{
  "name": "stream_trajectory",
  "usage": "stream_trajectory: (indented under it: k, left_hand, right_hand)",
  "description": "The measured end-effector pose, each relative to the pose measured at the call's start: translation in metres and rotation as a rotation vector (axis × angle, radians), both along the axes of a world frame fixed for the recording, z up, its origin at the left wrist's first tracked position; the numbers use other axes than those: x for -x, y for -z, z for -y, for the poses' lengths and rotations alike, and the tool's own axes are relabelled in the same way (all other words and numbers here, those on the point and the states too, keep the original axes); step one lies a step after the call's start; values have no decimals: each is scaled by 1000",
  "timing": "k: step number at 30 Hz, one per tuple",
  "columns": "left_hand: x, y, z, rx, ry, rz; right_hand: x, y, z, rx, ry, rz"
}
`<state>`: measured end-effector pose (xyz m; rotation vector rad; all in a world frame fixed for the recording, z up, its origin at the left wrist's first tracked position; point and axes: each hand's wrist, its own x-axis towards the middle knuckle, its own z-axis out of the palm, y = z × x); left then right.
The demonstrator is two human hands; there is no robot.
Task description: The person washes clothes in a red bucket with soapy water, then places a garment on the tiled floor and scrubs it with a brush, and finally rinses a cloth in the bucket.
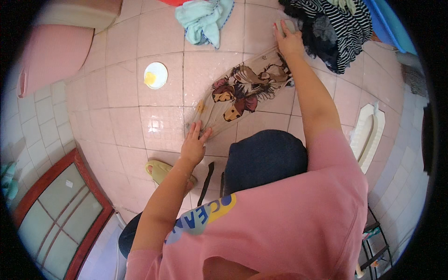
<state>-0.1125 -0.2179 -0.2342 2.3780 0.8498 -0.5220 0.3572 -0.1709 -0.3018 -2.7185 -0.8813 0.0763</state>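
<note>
A wet, sheer cloth (245, 87) with a printed giraffe-like cartoon figure lies stretched flat over the pink floor tiles. My left hand (194, 145) presses its near left end to the floor, fingers spread and flat. At the far right end, my right hand (291, 42) is curled over a pale rounded object (287, 26), possibly a bar of soap or a brush; my fingers hide part of it. Beside that hand is a heap of dark and striped clothes (332, 35). To the left of the cloth sits a white round dish (161, 75) with a yellow piece (150, 78), perhaps soap, at its edge.
A light blue towel (204, 21) lies crumpled at the top. A blue basin (388, 24) stands at the upper right, and a white squat toilet (367, 136) is at the right. A red-framed glass door (66, 217) takes up the lower left. A black rack (376, 241) stands lower right.
</note>
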Motion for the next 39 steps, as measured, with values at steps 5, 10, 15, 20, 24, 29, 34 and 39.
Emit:
stream_trajectory:
  k: [5, 10, 15, 20, 24, 29, 34, 39]
  left_hand:
    - [-10, -9, -3, 57, -37, -44]
    - [-10, -6, -2, 22, -21, -78]
    - [-9, 1, 3, -12, -14, -90]
    - [8, 20, 12, -69, -43, 70]
    - [1, 28, 16, -94, -46, 128]
    - [12, 48, 28, -184, 75, 27]
    - [12, 23, 20, 31, 24, -73]
    - [-4, 7, 18, -77, 96, -100]
  right_hand:
    - [11, 10, -4, 130, -195, 80]
    - [5, 6, -15, 179, -225, 194]
    - [-6, -3, -27, 102, -119, -120]
    - [20, -53, -8, -557, 14, -971]
    - [127, -42, 38, -351, -511, -649]
    - [250, -36, 90, -93, -1254, -356]
    - [77, -11, 58, 216, -528, -94]
    - [153, -15, 51, 128, -713, 106]
